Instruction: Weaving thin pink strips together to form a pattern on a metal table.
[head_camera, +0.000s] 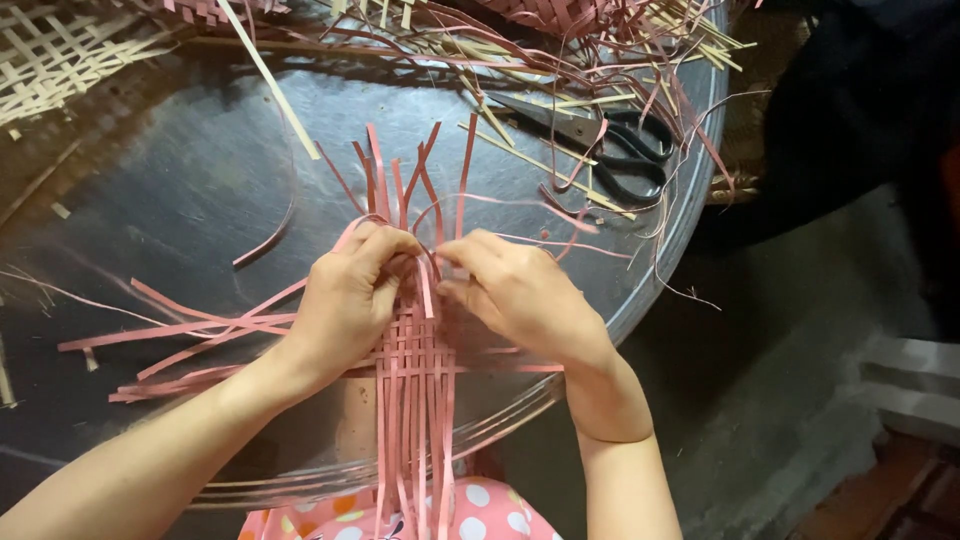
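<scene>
A partly woven mat of pink strips (412, 372) lies on a round dark metal tray (180, 180), with loose strip ends fanning up, left and down toward me. My left hand (345, 300) presses on the weave's left side, fingertips pinching strips at the top. My right hand (515, 290) rests on the right side, thumb and fingers gripping a pink strip near the middle. The two hands almost touch above the weave. The woven centre under my hands is partly hidden.
Black-handled scissors (615, 150) lie at the tray's far right among loose pink and pale strips. A pale woven lattice (50, 55) sits at the far left. Another pink woven piece (560, 12) is at the top. Grey floor lies to the right.
</scene>
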